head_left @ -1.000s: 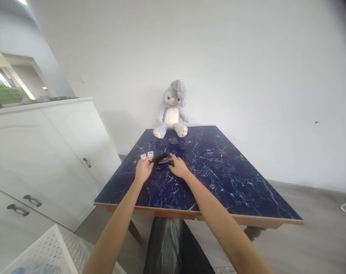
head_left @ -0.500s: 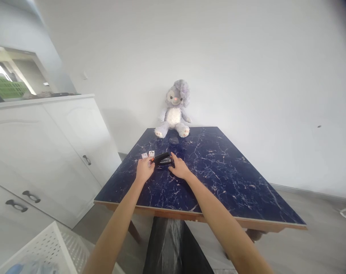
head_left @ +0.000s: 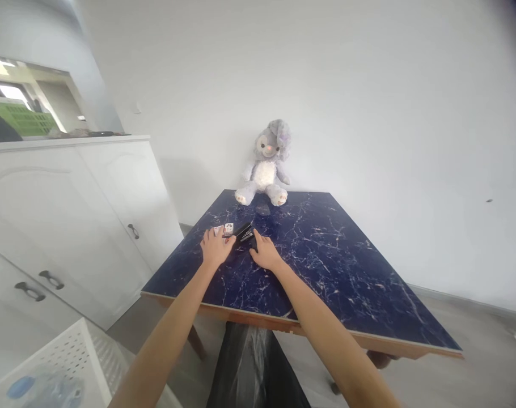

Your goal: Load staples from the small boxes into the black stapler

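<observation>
Stapler, one, black (head_left: pixel 242 233): lying toward the left part of the counter (head_left: pixel 317 272), between the two hands, set aslant with its right end farther from the person. Its small parts are too blurred to read.

Left hand (head_left: pixel 215 248): palm down, fingers spread, thumb against the near left end of the stapler; whether the fingers grip it cannot be told.

Right hand (head_left: pixel 265 253): at the stapler's right end, forefinger extended and thumb apart from it; whether they pinch the end or merely rest there cannot be told.

Small printed box (head_left: pixel 228 228), white with dark and red marks: on the counter, just beyond the left hand and beside the stapler.

Second small white piece (head_left: pixel 218 230): left of the box, partly hidden by the left fingers; print illegible.

Plush toy (head_left: pixel 265 174), grey-lilac, white belly: seated upright at the counter's far edge, near the wall (head_left: pixel 368 102), legs forward.

Counter surface: dark blue, marbled with pale veins; wooden edge.

Cabinet (head_left: pixel 75 204), white, dark handles: left of the counter.

Green basket (head_left: pixel 26 119): beyond the cabinet top.

White perforated basket (head_left: pixel 67 351): lower left, holding clear plastic and a blue item (head_left: pixel 20 387).
</observation>
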Tool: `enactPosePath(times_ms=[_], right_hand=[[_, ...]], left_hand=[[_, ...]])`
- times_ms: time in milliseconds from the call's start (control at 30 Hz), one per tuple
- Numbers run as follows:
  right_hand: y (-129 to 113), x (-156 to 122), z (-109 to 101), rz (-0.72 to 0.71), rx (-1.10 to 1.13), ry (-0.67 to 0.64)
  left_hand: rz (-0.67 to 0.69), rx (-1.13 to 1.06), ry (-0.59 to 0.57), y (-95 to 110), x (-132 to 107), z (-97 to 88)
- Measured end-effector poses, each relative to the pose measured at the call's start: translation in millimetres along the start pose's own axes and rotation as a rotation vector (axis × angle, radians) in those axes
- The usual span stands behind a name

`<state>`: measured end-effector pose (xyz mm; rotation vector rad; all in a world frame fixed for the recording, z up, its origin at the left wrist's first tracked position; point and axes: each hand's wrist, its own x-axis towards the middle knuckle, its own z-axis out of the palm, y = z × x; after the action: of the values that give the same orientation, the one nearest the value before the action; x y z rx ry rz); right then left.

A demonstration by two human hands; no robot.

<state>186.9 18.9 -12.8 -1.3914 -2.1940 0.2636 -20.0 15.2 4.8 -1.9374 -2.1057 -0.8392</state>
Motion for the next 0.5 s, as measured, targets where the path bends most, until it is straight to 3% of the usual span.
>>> enactPosePath(times_ms=[100,267,367,500], right_hand=[[1.3,2.6,1.1,0.008,0.003,0.005],[11.0,18.4,-1.3,0.081,0.149,0.013],[24.0,26.7,-15.7,0.055,0.287,-0.020],[52.5,15.9,-56.3,-0.013,0.291,-0.218]], left_hand=[[-0.034,-0.062,-0.113,-7.1,22.4,10.0],[0.280,-0.282,-0.294,-11.4,47.1,25.7],[0.374,-0.313,-0.345,2.9,36.5,27.3],[0.551,-0.377,-0.407,37.2,3.9,17.9]])
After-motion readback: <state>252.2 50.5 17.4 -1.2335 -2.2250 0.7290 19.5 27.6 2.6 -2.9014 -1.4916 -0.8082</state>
